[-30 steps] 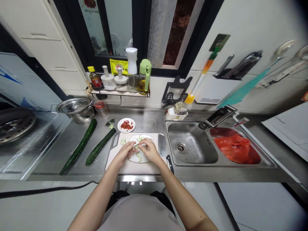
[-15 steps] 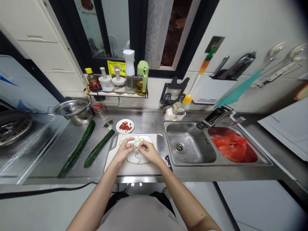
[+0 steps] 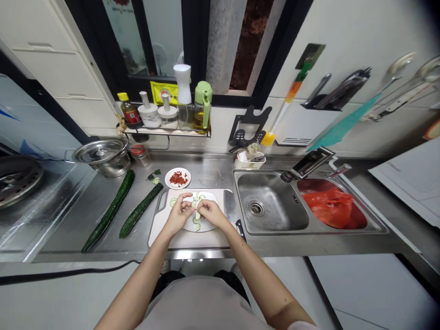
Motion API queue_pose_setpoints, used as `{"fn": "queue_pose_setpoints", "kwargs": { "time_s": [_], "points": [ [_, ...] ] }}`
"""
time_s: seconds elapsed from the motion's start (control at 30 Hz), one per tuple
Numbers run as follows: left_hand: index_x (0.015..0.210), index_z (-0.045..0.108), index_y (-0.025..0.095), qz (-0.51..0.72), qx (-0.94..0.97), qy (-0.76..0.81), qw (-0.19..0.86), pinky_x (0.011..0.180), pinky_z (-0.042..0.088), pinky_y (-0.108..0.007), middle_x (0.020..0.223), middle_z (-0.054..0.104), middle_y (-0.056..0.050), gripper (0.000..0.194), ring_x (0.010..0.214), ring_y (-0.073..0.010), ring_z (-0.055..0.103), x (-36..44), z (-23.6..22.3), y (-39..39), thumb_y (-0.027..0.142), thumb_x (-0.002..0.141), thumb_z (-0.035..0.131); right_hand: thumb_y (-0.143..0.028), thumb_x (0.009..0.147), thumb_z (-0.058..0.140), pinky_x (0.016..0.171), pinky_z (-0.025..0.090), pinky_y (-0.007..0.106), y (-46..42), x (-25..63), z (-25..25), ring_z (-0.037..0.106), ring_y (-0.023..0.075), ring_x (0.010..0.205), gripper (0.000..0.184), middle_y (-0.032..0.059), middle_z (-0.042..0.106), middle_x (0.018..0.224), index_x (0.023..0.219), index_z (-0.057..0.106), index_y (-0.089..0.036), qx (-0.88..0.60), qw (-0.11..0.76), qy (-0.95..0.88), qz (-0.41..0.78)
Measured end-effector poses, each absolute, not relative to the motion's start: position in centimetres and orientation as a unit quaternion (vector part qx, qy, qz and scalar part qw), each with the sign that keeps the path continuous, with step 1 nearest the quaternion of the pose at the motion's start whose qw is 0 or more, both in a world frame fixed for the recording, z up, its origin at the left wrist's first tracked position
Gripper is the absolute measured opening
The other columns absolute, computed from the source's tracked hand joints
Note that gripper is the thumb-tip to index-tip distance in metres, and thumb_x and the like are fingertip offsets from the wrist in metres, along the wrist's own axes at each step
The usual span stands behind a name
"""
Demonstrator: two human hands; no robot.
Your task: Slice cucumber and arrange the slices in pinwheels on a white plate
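Note:
Over a white plate (image 3: 208,225), my left hand (image 3: 178,214) and my right hand (image 3: 211,213) meet fingertip to fingertip. A thin cucumber slice (image 3: 197,213) shows between them, pinched by the right thumb and fingers. The left thumb and a fingertip close on the slice's other side, with the left index finger stretched out above. More cucumber slices (image 3: 196,225) lie on the plate, some overlapping; the fingers hide part of them. Beneath the plate is a cutting board (image 3: 163,238), with another slice (image 3: 173,201) at its upper left. A black-handled knife (image 3: 241,230) rests at the board's right edge.
Two whole cucumbers (image 3: 110,213) lie left of the board. Behind it stand a small dish (image 3: 167,184) of chopped red pieces and some cucumber trimmings (image 3: 154,175). A lidded steel pot (image 3: 117,167) is at the back left. To the right is a double sink (image 3: 275,231) holding a red bag (image 3: 328,208).
The right hand has shifted slightly, and more of the pale slice shows below the fingertips. On the plate, the slices near the front appear rearranged. The view has tilted a little.

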State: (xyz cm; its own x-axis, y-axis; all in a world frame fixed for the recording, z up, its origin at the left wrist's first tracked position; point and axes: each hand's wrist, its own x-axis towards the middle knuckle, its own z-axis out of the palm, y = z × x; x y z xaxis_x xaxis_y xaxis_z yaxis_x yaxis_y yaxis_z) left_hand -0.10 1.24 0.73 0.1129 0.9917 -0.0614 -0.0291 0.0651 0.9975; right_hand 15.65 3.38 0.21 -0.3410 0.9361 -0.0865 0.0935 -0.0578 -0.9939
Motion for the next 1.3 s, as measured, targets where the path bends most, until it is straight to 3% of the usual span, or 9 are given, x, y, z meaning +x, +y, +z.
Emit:
{"fn": "queue_pose_setpoints", "kwargs": {
  "time_s": [0.27,0.47,0.7,0.9,1.13,1.3],
  "points": [
    [0.122,0.051,0.021,0.429,0.599,0.501,0.454,0.076,0.039,-0.026,0.08,0.055,0.001,0.042,0.076,-0.013,0.052,-0.4,1.1,1.1,0.03,0.081,0.058,-0.027,0.068,0.053,0.046,0.04,0.019,3.7,15.6,0.1,0.051,0.0097,0.042,0.009,-0.0054,0.053,0.045,0.064,0.053,-0.019,-0.463,0.302,-0.491,0.673],
    [0.111,0.06,0.021,0.437,0.597,0.538,0.404,0.078,0.043,-0.027,0.084,0.058,0.0,0.032,0.077,-0.0132,0.054,-0.2,0.3,1.1,0.028,0.08,0.057,-0.036,0.069,0.061,0.045,0.043,0.02,3.3,15.6,0.2,0.058,0.0116,0.048,0.021,-0.0024,0.063,0.059,0.078,0.052,-0.019,-0.46,0.321,-0.413,0.718],
    [0.096,0.062,0.02,0.429,0.556,0.592,0.395,0.068,0.045,-0.024,0.075,0.058,0.002,0.025,0.066,-0.0116,0.053,-0.4,-1.8,0.7,0.031,0.074,0.061,-0.03,0.074,0.061,0.047,0.037,0.019,3.2,15.8,-1.3,0.048,0.0086,0.047,0.013,-0.0056,0.053,0.055,0.076,0.056,-0.019,-0.507,0.334,-0.521,0.6],
    [0.084,0.066,0.021,0.345,0.56,0.652,0.377,0.063,0.043,-0.023,0.068,0.062,0.002,0.019,0.062,-0.0121,0.054,-0.9,-4.1,-0.1,0.036,0.073,0.06,-0.019,0.077,0.056,0.061,0.039,0.02,2.5,16.2,-3.3,0.053,0.0116,0.064,0.007,-0.0013,0.062,0.068,0.076,0.063,-0.018,-0.544,0.283,-0.653,0.445],
    [0.087,0.067,0.023,0.261,0.582,0.681,0.359,0.069,0.041,-0.025,0.073,0.067,0.003,0.018,0.066,-0.0126,0.058,-1.0,-4.9,-0.5,0.035,0.075,0.06,-0.018,0.081,0.056,0.06,0.034,0.02,1.9,16.1,-3.8,0.051,0.012,0.063,0.01,-0.0012,0.06,0.065,0.081,0.065,-0.017,-0.558,0.218,-0.703,0.383],
    [0.089,0.068,0.026,0.206,0.605,0.69,0.34,0.081,0.038,-0.031,0.075,0.069,0.004,0.017,0.074,-0.0157,0.063,-0.6,-4.4,-0.7,0.033,0.078,0.057,-0.016,0.084,0.053,0.064,0.035,0.021,1.8,16.1,-3.7,0.054,0.0131,0.07,0.011,0.0013,0.063,0.074,0.086,0.064,-0.017,-0.56,0.162,-0.732,0.353]
  ]
}}
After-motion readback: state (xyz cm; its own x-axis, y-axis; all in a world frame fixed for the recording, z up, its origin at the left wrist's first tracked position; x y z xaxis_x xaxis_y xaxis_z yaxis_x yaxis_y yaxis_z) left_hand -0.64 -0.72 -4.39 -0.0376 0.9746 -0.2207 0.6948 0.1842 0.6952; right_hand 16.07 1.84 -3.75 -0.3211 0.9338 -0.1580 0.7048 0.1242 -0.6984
